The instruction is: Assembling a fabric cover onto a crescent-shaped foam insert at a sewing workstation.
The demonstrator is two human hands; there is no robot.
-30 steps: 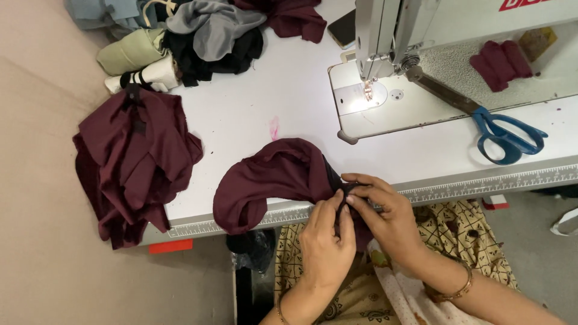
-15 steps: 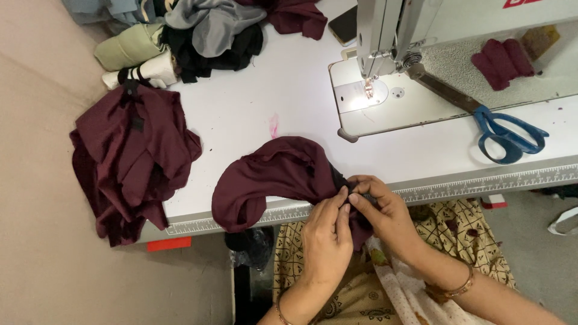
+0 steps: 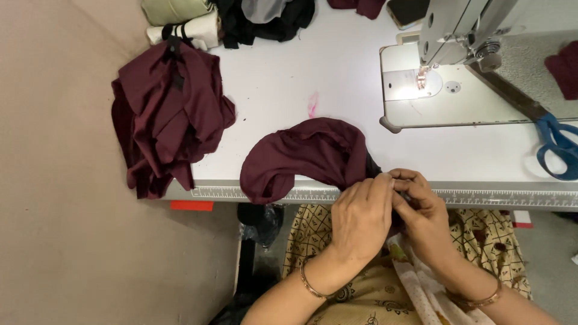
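The white worktop (image 3: 337,72) carries everything, and I place it all from the sewing machine (image 3: 457,36) at its far right. Well to the left of the machine, a heap of maroon pieces (image 3: 168,114) hangs half over the worktop's left edge; I judge a nudge could drag it to the floor. The maroon piece (image 3: 313,153) I am working lies nearer me than the machine, draped over the front edge with its ruler strip. My 2 hands meet at its right end: my left hand (image 3: 360,219) and my right hand (image 3: 424,210) both pinch closed on a small fold of it, fingers touching. If that pinch loosens, the fold could slip and the piece's weight might pull it off the edge. The blue scissors (image 3: 557,147), right of the machine, sit close to the rim.
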